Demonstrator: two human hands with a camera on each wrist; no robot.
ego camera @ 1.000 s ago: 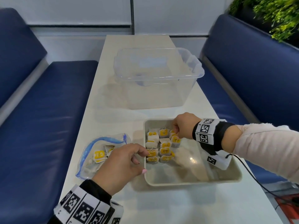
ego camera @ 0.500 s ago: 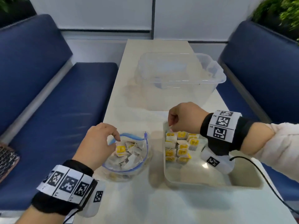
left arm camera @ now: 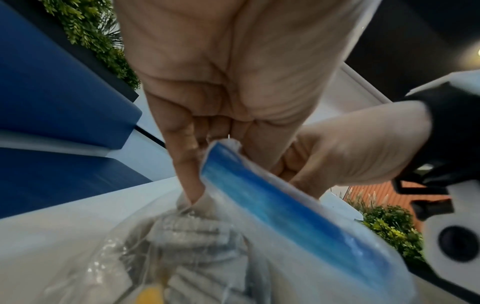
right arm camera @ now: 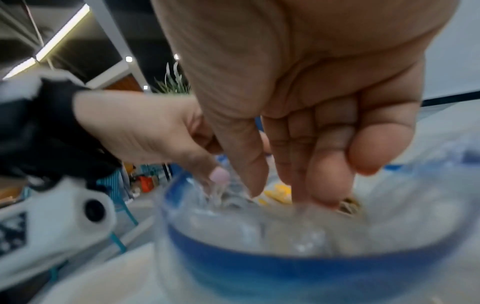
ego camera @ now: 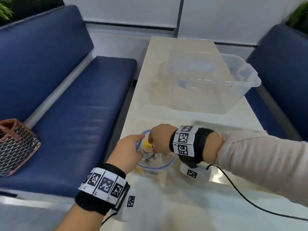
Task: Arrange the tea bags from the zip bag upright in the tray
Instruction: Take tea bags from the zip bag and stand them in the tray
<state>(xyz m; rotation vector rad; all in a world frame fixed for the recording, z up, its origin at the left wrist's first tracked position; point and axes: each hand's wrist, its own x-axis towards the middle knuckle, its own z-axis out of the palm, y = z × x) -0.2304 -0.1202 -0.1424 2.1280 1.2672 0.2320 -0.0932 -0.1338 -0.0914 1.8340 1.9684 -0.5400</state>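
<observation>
The clear zip bag [ego camera: 156,164] with a blue zip strip [left arm camera: 285,205] stands open on the table, with tea bags inside. My left hand [ego camera: 139,140] pinches the near-left rim of the bag [left arm camera: 215,148] and holds the mouth open. My right hand [ego camera: 150,142] reaches down into the mouth. Its thumb and fingers [right arm camera: 324,185] point down with a gap between them, over a yellow-tagged tea bag [ego camera: 146,145] [right arm camera: 279,194]. The beige tray [ego camera: 208,122] lies to the right, mostly hidden behind my right forearm.
A large clear plastic bin [ego camera: 208,84] sits farther back on the table. Blue benches [ego camera: 66,122] flank the table, and a woven bag [ego camera: 15,144] lies on the left one. A black cable [ego camera: 241,194] trails from my right wrist across the near table.
My right hand left the tray and moved left into the zip bag's mouth. My left hand took the bag's rim and keeps hold of it. The head view swung left.
</observation>
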